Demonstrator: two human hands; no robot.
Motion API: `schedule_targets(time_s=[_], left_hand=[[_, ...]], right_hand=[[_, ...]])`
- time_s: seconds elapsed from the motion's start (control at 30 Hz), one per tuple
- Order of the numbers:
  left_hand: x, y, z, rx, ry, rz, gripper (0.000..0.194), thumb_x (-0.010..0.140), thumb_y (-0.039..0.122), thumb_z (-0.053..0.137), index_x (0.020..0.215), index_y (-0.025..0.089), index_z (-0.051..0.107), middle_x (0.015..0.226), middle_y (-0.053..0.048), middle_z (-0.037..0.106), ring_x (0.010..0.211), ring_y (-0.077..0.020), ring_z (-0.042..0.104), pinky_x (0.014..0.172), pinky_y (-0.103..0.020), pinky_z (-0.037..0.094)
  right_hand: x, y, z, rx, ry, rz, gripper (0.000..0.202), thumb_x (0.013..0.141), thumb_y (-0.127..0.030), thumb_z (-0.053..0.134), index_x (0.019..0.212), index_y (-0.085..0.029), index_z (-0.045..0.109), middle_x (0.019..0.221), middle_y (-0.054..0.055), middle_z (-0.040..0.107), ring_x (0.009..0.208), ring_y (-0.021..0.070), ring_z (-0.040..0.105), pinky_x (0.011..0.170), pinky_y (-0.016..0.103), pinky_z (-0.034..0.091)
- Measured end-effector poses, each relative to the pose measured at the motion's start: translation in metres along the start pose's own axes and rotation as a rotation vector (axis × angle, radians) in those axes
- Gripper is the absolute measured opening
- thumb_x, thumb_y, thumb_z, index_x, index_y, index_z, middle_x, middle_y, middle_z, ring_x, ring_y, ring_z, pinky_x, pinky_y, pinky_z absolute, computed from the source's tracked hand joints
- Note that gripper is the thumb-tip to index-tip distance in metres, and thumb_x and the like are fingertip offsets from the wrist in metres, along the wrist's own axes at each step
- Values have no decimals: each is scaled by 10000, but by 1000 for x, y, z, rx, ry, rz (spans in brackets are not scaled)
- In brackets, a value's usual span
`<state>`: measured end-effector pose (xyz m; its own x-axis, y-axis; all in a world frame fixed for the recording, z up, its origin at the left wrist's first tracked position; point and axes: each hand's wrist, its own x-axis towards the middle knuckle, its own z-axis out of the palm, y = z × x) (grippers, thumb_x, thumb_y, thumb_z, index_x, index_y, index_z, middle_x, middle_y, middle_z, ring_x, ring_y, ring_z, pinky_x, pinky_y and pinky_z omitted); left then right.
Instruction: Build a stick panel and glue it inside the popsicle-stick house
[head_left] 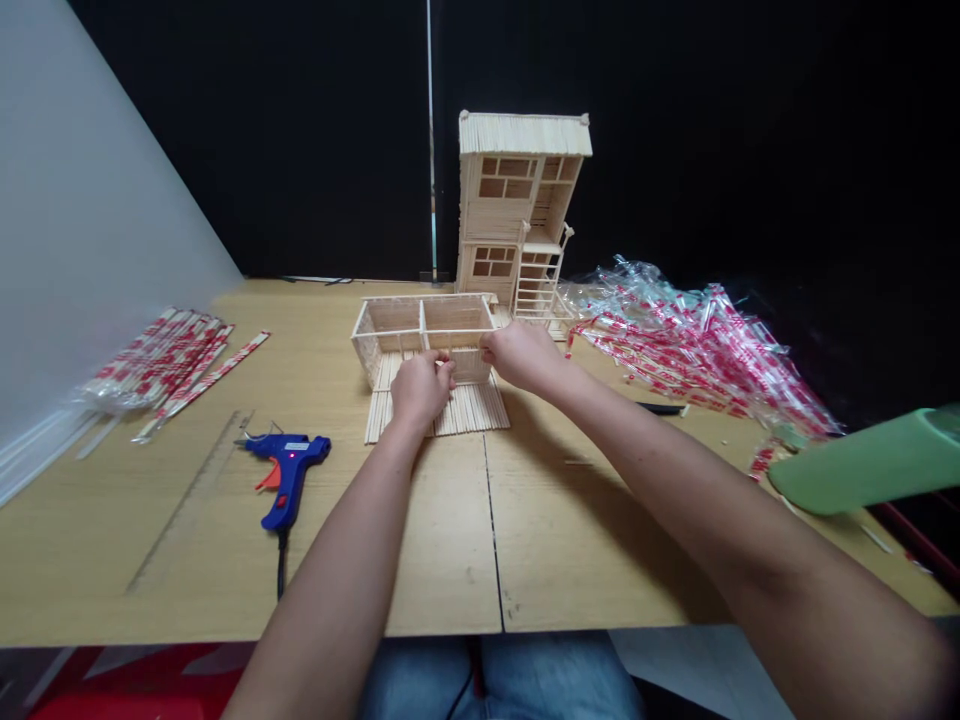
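Observation:
A small roofless house model (457, 312) made of thin wooden sticks sits mid-table, its stick floor (472, 408) reaching out in front. My left hand (420, 390) is at the front wall, above that floor, thumb and fingers pinched together. Whatever they hold is hidden behind the fingers. At the front right corner, my right hand (523, 356) has its fingers closed on the edge of the model's wall. Directly behind stands a taller two-storey stick house (499, 218) with a slanted roof, window frames and a ladder.
A blue glue gun (289, 475) with a lit red light lies left of my forearm, beside a clear ruler (184, 500). Wrapped chopsticks (161, 360) lie far left. Torn plastic wrappers (697, 350), a black pen-like object (661, 408) and a green cylinder (870, 462) are at right.

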<state>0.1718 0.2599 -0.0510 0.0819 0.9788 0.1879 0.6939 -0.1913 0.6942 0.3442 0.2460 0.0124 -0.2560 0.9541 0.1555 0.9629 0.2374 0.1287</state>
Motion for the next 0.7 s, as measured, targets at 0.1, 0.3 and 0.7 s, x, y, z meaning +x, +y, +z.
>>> schedule_targets(time_s=[0.1, 0.3, 0.7], left_hand=[[1, 0, 0, -11, -4, 5, 210, 910, 328, 552, 994, 215, 708, 662, 0, 732, 613, -164, 689, 609, -257, 440], [1, -2, 1, -53, -4, -3, 223, 903, 341, 563, 1007, 218, 717, 662, 0, 733, 608, -158, 692, 605, -247, 451], [-2, -1, 6, -233, 45, -43, 324, 935, 389, 510, 1107, 191, 700, 749, -18, 747, 497, -113, 645, 489, -203, 465]], right_hand=[[0, 0, 1, 15, 9, -1, 254, 932, -248, 525, 1000, -174, 758, 935, 155, 751, 828, 259, 686, 664, 304, 403], [1, 0, 2, 24, 2, 13, 247, 935, -260, 531, 995, -178, 755, 924, 150, 750, 817, 260, 690, 654, 302, 406], [-8, -6, 1, 75, 52, 36, 317, 968, -377, 499, 981, -209, 767, 900, 121, 761, 813, 249, 686, 646, 299, 407]])
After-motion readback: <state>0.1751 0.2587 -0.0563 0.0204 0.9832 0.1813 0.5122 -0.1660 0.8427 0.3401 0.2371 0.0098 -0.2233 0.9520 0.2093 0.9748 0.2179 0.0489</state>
